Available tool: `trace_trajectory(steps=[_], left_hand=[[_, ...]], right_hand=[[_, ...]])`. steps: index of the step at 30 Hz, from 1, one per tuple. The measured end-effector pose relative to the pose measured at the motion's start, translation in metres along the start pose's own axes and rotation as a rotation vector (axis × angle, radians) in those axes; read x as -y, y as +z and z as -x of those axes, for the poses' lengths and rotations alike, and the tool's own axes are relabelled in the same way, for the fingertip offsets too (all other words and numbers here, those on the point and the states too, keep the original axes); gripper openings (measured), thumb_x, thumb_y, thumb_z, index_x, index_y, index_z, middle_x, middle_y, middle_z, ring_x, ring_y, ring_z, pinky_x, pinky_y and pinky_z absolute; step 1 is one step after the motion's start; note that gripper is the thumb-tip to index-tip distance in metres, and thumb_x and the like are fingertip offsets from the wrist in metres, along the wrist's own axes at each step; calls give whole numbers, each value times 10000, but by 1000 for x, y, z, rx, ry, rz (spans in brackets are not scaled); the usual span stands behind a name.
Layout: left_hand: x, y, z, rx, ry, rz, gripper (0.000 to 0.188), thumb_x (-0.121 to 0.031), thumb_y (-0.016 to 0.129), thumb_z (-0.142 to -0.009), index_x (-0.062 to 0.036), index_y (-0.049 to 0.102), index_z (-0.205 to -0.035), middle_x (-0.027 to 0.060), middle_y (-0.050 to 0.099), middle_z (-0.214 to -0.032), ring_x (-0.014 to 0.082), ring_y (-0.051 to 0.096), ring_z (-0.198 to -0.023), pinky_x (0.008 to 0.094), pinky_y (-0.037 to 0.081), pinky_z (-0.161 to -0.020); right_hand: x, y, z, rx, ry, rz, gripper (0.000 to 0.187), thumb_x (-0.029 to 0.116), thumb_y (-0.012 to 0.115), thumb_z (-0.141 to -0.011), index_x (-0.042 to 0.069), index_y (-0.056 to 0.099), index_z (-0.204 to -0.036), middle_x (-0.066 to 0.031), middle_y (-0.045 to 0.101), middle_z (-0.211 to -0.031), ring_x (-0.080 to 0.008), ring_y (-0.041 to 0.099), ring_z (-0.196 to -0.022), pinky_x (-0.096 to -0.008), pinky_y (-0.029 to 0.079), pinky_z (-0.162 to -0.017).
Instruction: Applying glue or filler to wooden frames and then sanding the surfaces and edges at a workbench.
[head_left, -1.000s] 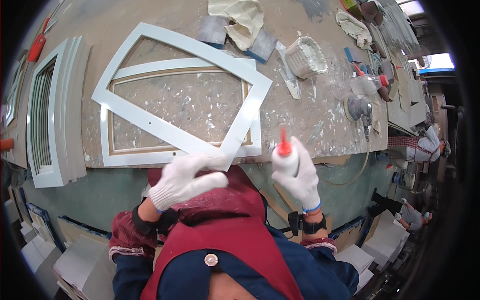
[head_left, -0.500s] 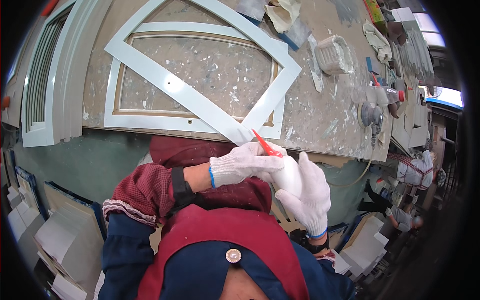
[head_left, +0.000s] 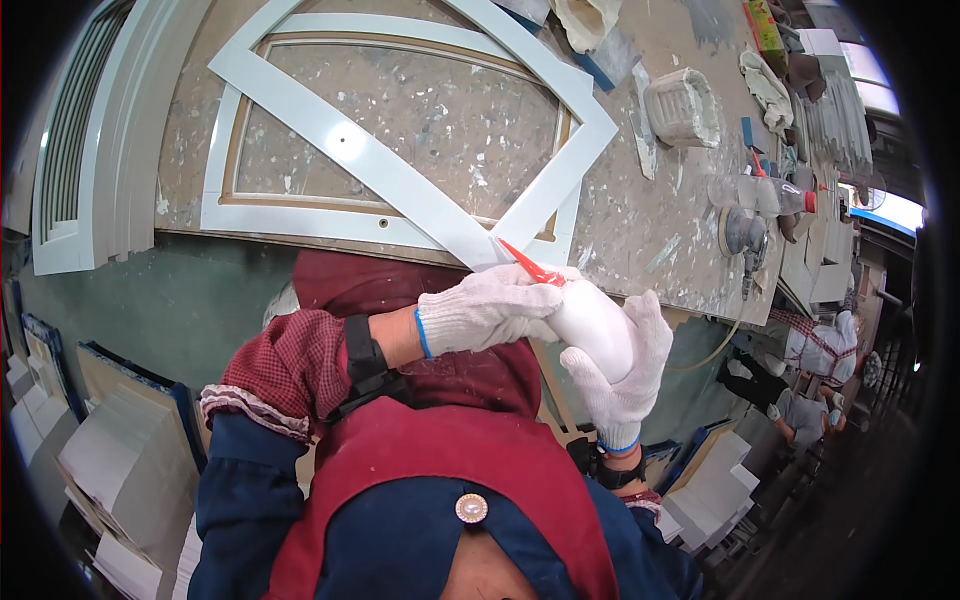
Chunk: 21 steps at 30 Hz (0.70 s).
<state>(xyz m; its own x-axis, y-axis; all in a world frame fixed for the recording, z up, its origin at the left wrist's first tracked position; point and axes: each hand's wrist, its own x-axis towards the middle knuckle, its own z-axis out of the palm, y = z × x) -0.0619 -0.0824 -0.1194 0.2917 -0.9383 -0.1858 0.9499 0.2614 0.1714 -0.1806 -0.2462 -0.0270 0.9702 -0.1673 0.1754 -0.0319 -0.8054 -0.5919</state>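
both hands [head_left: 560,320] now clasp the glue bottle [head_left: 590,325] beside white frame [head_left: 400,180].

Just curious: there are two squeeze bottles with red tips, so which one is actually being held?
The white bottle in both gloved hands; the clear bottle lies untouched on the workbench.

Bright, even workshop light, strong fisheye bend

The counter [head_left: 640,230] is evenly lit with soft shadows; glare blows out an opening at far right, straight edges curve near the black rim, and the centre stays sharp.
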Motion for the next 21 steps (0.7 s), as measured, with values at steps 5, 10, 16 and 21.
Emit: trace_trajectory(steps=[5, 10, 16, 21], left_hand=[[-3, -2, 0, 24, -1, 18, 507, -231, 648, -970, 24, 481, -1375, 121, 585, -1275, 179, 630, -1090, 289, 568, -885], [0, -14, -2, 60, -30, -48, 532, -288, 640, -971, 8, 480, -1384, 126, 587, -1267, 194, 613, -1120, 315, 551, -928], [-9, -1, 2, 78, 28, -67, 599, -310, 628, -971, 50, 424, -1404, 143, 580, -1276, 201, 609, -1140, 337, 531, -980], [-7, -6, -1, 93, 23, 15, 529, -230, 622, -980, 46, 437, -1391, 156, 566, -1305, 238, 588, -1196, 371, 531, -1004]], right_hand=[[2, -6, -9, 48, -59, 60, 927, 163, 882, -724, 21, 386, -1494, -158, 457, -1355, -290, 532, -1209, -412, 468, -1012], [4, -6, -15, 69, -97, 90, 911, 149, 871, -734, 26, 386, -1496, -152, 472, -1314, -284, 538, -1184, -414, 468, -1003], [3, -4, -17, 62, -88, 77, 912, 162, 871, -740, 37, 384, -1501, -146, 481, -1292, -281, 541, -1173, -408, 472, -995], [2, -4, -20, 68, -107, 117, 903, 165, 870, -743, 43, 390, -1498, -140, 484, -1283, -281, 544, -1167, -405, 481, -980]])
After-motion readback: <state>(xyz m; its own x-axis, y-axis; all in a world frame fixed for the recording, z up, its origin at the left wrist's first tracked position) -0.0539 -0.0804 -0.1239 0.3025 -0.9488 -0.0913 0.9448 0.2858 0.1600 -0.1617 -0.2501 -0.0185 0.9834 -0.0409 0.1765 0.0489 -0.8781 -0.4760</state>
